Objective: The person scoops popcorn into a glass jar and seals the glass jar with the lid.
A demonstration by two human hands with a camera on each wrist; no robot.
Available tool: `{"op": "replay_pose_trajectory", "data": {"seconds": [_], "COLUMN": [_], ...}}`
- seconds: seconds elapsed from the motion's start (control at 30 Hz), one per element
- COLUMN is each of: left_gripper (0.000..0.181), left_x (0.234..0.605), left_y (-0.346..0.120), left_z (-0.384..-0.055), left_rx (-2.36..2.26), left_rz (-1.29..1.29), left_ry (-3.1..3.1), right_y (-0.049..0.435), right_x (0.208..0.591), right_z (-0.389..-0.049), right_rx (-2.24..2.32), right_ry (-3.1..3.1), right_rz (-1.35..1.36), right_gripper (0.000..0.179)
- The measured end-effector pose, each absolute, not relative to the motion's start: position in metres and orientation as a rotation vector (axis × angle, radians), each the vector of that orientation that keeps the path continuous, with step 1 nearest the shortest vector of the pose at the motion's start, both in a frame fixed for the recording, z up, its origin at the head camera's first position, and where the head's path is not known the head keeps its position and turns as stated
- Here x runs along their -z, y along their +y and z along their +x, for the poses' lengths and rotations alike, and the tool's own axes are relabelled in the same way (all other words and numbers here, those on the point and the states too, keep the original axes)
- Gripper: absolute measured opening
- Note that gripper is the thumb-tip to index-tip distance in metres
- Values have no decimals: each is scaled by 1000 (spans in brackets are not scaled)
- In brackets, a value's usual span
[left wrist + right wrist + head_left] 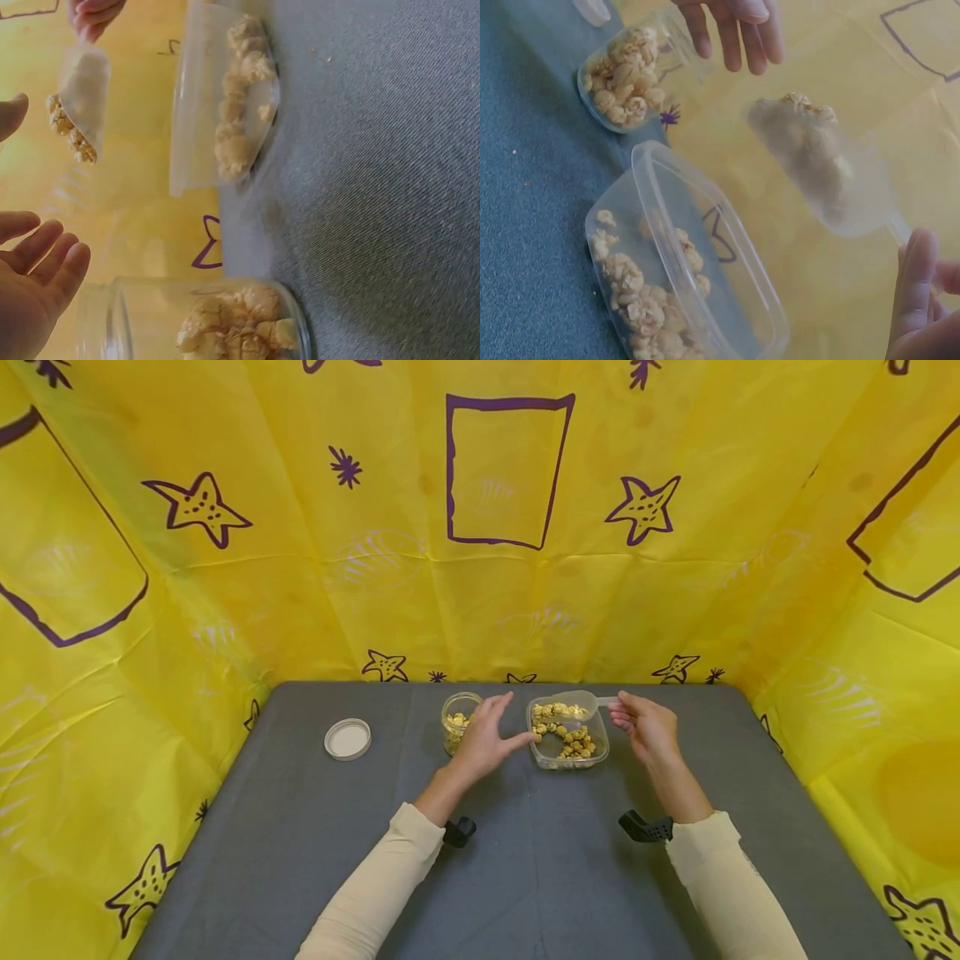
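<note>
My right hand (648,727) pinches the handle of a translucent white scoop (832,180). Caramel-coloured popcorn (808,105) fills the scoop, which hovers over a clear square plastic container (558,764). More popcorn (649,315) lies in that container. My left hand (483,739) is held with fingers extended and thumb apart, gripping nothing. It is between the container and a clear round jar (289,311), partly covering the jar in the head view. Popcorn (622,79) fills the lower part of the jar, whose top is uncovered.
A round white lid (347,739) lies on the grey tabletop (300,852), left of the jar. Yellow patterned cloth (510,610) hangs behind the table and along both sides. A few crumbs (328,58) dot the tabletop near the container.
</note>
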State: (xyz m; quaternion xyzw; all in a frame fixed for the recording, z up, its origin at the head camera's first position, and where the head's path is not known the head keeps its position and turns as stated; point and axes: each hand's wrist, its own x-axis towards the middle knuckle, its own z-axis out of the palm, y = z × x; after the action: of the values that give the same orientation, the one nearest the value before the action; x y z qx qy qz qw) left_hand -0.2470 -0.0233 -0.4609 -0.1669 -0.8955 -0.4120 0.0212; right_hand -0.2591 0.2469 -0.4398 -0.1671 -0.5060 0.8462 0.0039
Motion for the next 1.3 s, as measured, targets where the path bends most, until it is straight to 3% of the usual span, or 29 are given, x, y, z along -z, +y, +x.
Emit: {"op": "replay_pose_trajectory", "data": {"seconds": [1.3], "left_gripper": [80], "left_x": [456], "left_y": [-69], "left_z": [-254], "left_rx": [1254], "left_rz": [-355], "left_ry": [-2700], "right_y": [205], "right_x": [430], "right_z": [-278], "right_rx": [-2674], "right_ry": [-1592], "right_rz": [-507], "right_gripper": [25]}}
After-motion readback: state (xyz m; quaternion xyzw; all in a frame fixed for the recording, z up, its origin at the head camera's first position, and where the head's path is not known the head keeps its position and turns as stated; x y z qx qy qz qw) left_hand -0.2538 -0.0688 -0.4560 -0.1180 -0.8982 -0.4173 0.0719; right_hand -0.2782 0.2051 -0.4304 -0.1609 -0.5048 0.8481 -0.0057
